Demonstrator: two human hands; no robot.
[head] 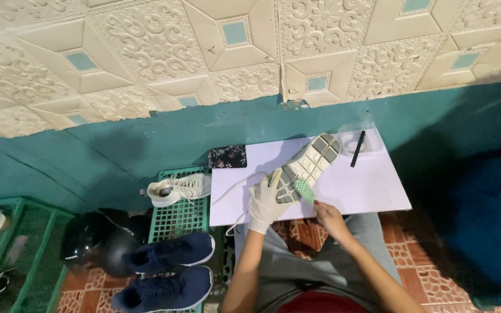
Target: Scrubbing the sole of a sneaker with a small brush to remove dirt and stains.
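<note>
At frame centre, the gloved left hand (266,200) grips an upturned sneaker (308,167) on the white table (372,188) while the bare right hand (329,217) holds a green brush (304,190) against its sole.

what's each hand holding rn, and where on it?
Left hand, gloved: upturned shoe, gripped at its heel end. Right hand: green brush, by its handle.

White board (372,191) sits across the lap as the work surface. On it: a shoe (308,165) sole-up near the middle, a black pen (358,149) and clear container (359,134) far right, a dark floral pouch (228,156) far left.
</note>
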